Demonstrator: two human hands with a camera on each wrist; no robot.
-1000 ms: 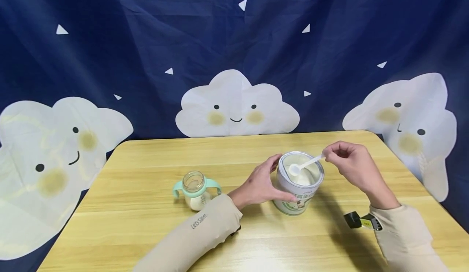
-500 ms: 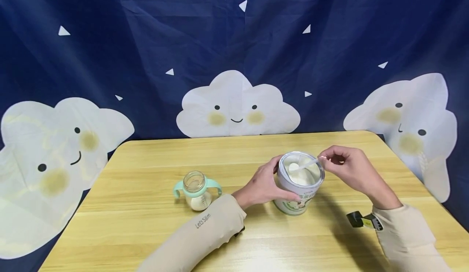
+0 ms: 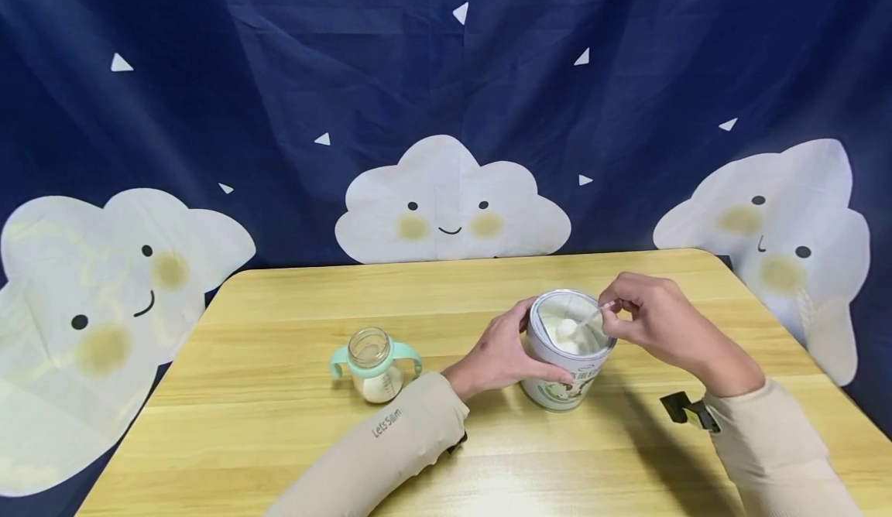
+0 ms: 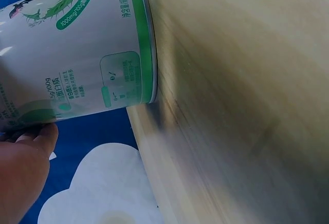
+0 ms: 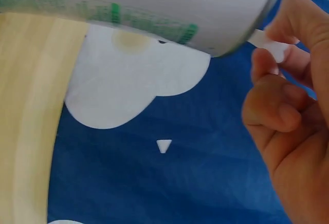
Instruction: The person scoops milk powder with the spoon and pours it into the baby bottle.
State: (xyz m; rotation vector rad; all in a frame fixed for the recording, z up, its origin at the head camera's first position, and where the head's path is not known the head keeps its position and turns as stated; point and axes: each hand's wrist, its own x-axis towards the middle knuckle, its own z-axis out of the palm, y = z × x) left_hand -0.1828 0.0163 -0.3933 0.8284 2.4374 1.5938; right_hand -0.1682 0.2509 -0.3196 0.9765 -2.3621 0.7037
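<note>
A white and green milk powder can (image 3: 563,374) stands on the table, its top uncovered and pale powder inside. My left hand (image 3: 493,353) grips the can's left side, thumb across the front and fingers round the back; the left wrist view shows the printed label and lower rim. Between thumb and fingertips my right hand (image 3: 651,320) pinches the handle of a white scoop (image 3: 567,328). The scoop's bowl is inside the can's mouth, at the powder. In the right wrist view the handle's end (image 5: 267,44) shows between the fingers, beside the can's rim.
A baby bottle (image 3: 376,366) with mint-green handles stands uncapped left of the can, pale contents in its lower part. The wooden table (image 3: 279,424) reaches back to a dark blue curtain (image 3: 390,60) printed with white clouds.
My right hand has moved slightly left towards the can, and the scoop has shifted and tilted within its mouth. The left hand keeps its hold; the bottle stays in place.
</note>
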